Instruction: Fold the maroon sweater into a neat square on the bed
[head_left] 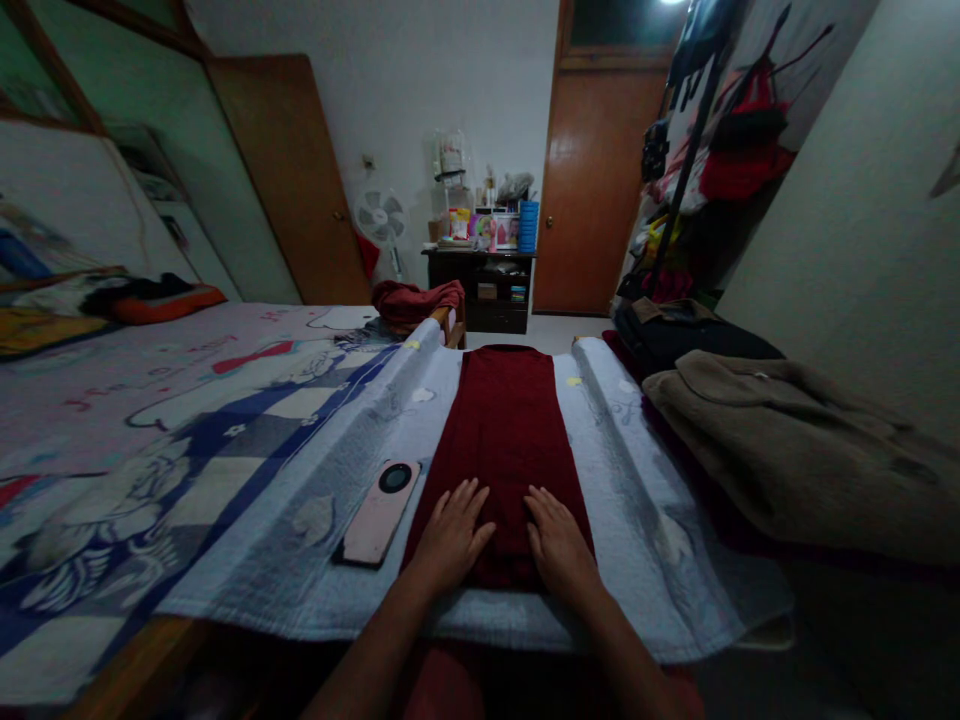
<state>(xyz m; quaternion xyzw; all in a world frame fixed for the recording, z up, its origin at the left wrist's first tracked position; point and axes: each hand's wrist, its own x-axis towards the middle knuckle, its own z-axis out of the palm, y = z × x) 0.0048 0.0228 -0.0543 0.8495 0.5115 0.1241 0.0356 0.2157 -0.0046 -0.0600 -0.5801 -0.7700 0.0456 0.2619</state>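
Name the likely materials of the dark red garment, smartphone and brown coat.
Dark red garment: matte fabric; no shine, faint creases; weave unclear.
Smartphone: smooth-looking pink back, perhaps glass or plastic.
Brown coat: probably fleecy cloth, matte; thick, rounded folds.

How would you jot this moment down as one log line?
left hand: palm-down on dark red garment | right hand: same | phone: on pale blue cloth, left of garment

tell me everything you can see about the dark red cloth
The dark red cloth looks like plain, soft fabric, perhaps a folded garment. It lies flat and lengthwise on the pale blue cover, its near end broader in view, with a darker band at the far edge. The left hand and right hand rest palm down on its near part. A phone lies along its left side.
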